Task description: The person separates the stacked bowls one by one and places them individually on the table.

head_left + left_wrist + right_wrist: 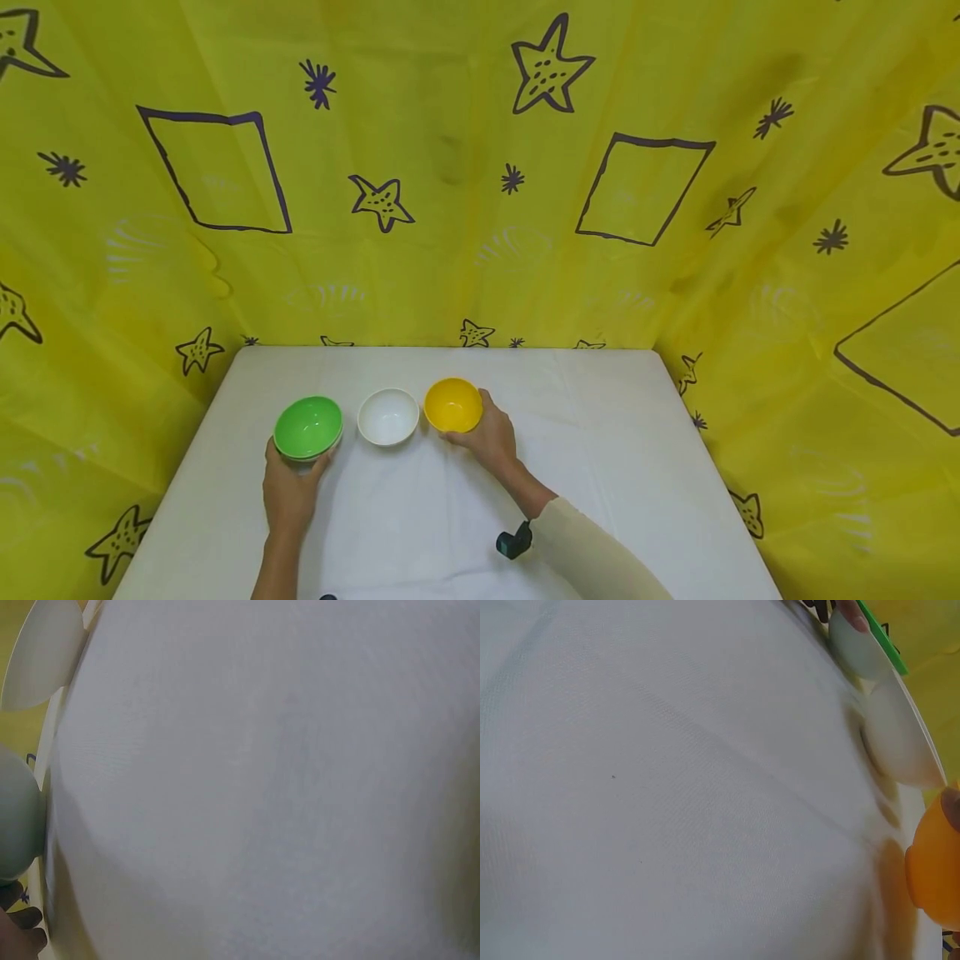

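Note:
My left hand (290,492) grips a green bowl (308,427) that sits nested in a white bowl (857,646), thumb and fingers around the near side. Only a sliver of that lower bowl shows from the head view. Between the two hands a second white bowl (388,417) stands upright on the table, its inside bare. My right hand (491,433) pinches a yellow bowl (453,406) at its right and near sides. In the right wrist view the yellow bowl's base hangs over its shadow, close beside the middle white bowl.
A white cloth covers the table (405,517), which ends at a yellow curtain (450,275) with drawn stars and frames. A small dark device (514,542) is at the right sleeve (592,546). The table's back edge runs just behind the bowls.

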Demonstrator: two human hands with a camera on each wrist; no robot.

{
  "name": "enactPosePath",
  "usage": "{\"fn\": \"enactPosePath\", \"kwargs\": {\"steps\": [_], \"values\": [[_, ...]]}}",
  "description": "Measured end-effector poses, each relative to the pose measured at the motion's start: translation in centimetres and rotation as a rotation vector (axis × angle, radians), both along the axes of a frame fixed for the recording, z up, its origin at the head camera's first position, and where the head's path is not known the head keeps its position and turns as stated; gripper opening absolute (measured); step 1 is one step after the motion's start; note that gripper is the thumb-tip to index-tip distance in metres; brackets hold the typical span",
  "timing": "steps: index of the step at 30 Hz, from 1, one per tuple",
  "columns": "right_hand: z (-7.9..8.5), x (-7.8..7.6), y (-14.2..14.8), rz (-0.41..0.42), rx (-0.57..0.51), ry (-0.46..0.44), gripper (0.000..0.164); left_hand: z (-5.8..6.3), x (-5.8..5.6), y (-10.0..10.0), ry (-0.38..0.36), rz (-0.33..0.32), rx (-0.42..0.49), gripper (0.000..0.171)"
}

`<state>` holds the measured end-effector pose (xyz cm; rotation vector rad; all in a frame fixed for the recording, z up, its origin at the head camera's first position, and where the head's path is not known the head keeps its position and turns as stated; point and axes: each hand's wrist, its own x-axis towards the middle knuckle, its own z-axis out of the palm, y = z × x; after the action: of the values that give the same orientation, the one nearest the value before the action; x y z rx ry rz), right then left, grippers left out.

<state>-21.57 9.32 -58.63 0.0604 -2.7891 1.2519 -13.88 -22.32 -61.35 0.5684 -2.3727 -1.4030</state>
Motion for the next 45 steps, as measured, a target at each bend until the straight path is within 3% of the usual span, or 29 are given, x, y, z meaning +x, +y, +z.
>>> {"fn": "enactPosePath", "kwargs": {"steps": [18,24,30,37,45], "values": [[-0.7,0.8,-0.1,-0.009,-0.013,0.016,0.093,-0.1,0.1,-0.1,-0.001,0.004,-0.002,0.104],[-1.1,1.1,-0.2,-0.023,0.003,0.0,0.11,-0.1,0.1,-0.1,-0.014,0.003,0.0,0.104],[-1.1,1.0,-0.4,-0.019,0.084,-0.009,0.129,0.0,0.1,-0.2,-0.019,0.001,-0.005,0.104],[0.1,0.5,-1.8,0.013,0.121,0.065,0.134,0.0,0.1,-0.1,-0.018,0.0,0.003,0.104],[3.0,0.3,-6.6,0.092,0.018,0.072,0.129,0.2,0.2,-0.2,-0.011,-0.005,0.005,0.104]]}}
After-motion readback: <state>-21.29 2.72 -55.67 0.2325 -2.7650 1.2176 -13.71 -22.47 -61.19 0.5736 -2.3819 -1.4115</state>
